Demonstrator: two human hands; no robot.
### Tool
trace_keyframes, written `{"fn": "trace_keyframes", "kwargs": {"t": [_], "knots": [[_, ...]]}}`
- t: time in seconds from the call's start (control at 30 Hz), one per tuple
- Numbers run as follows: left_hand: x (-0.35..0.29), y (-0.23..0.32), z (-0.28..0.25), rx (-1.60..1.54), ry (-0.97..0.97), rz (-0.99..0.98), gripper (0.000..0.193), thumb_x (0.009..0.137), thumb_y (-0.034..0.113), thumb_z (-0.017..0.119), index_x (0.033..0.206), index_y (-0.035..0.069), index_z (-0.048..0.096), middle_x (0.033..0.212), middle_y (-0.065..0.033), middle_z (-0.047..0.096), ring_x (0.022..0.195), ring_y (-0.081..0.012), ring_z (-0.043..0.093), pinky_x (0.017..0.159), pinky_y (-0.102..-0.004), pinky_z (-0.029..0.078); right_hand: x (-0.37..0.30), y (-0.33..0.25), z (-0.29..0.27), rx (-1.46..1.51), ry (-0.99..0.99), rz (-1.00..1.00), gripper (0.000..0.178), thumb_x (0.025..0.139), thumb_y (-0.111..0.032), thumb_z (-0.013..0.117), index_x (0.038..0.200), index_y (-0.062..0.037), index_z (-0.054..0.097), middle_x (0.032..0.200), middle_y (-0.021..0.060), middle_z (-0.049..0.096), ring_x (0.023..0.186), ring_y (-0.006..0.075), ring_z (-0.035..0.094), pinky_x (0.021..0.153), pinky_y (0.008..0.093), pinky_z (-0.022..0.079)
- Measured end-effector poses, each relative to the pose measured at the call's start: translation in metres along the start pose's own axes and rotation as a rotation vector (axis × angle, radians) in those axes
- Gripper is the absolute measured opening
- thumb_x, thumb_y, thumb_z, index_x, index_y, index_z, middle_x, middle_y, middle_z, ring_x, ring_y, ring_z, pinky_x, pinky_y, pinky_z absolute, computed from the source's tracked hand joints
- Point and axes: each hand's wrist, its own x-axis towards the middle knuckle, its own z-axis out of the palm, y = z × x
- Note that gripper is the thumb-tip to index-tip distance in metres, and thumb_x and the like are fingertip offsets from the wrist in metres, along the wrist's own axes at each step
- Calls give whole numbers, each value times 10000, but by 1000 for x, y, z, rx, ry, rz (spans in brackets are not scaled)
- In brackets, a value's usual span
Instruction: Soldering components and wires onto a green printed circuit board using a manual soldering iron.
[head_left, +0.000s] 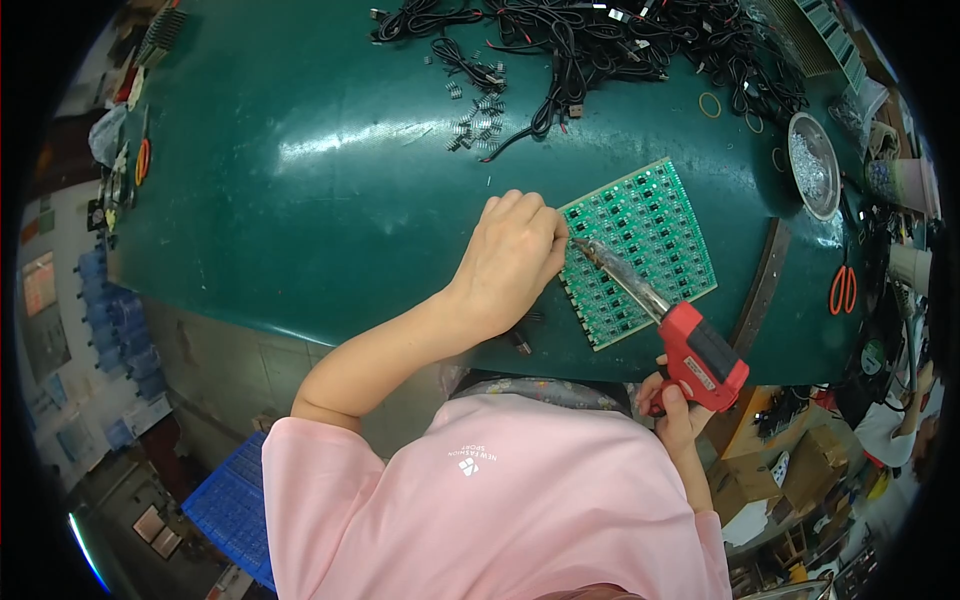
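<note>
Clearly, the board lies flat on the green tabletop, a little right of centre in the view and turned slightly askew. It is a green panel bearing rows of small black parts, and every clock direction here is read from its middle, with twelve at the top of the view.

The left hand comes in at nine o'clock, fingers bunched and pressed together at the board's edge; the fingertips are partly hidden, so I cannot tell whether they pinch anything. The right hand, between five and six, is wrapped around the handle of the red and black iron. The barrel slants up across the board toward ten, its tip close to the left fingertips. I cannot tell whether the tip touches the board.

Around them, a heap of black cables sprawls at twelve, and small metal springs are scattered at ten. A yellowish band lies at one. At two stands a round bowl with silvery bits in it. A dark bar lies between three and four, with orange-handled scissors beyond it. Well apart, at eight, a blue crate sits below the tabletop.
</note>
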Motion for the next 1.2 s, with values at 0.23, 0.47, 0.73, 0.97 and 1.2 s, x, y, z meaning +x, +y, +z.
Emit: {"fn": "trace_keyframes", "kwargs": {"t": [0.23, 0.47, 0.73, 0.97, 1.2], "knots": [[-1, -2, 0, 24, 17, 29, 130, 728, -10, 670, 794, 36, 568, 747, -80, 518, 735, -258, 510, 680, -360, 407, 2, 1, 4, 13, 11, -10, 453, 886, -321, 611, 1122, 45, 485, 665, 130, 605, 486, 145, 534, 438, 242, 415], [1, 1, 1, 48, 14, 42, 133, 730, -13, 667, 790, 31, 557, 746, -83, 518, 730, -262, 510, 678, -364, 408, 2, -9, 6, -44, 42, 7, 484, 877, -314, 617, 1161, 54, 481, 650, 124, 605, 479, 138, 528, 429, 231, 398], [1, 2, 1, 42, -13, -6, 124, 734, -8, 666, 785, 27, 558, 750, -85, 527, 726, -264, 515, 686, -367, 412, 10, -30, 9, -63, 104, -148, 605, 885, -332, 611, 1264, 96, 413, 692, 139, 618, 513, 153, 559, 473, 237, 433], [4, 2, 0, 43, -22, 4, 112, 742, 0, 662, 791, 24, 564, 754, -91, 528, 734, -269, 517, 691, -369, 415, 40, -42, 7, 18, 55, -338, 542, 968, -314, 508, 1292, 97, 367, 998, 261, 621, 519, 193, 584, 487, 282, 488], [8, -2, 1, 24, -41, 35, 106, 751, 3, 651, 796, 23, 557, 757, -95, 526, 747, -278, 510, 707, -373, 410, 72, -74, 18, 219, 96, -293, 476, 949, -200, 505, 1254, 147, 389, 569, 108, 527, 393, 121, 450, 402, 243, 403]]}}
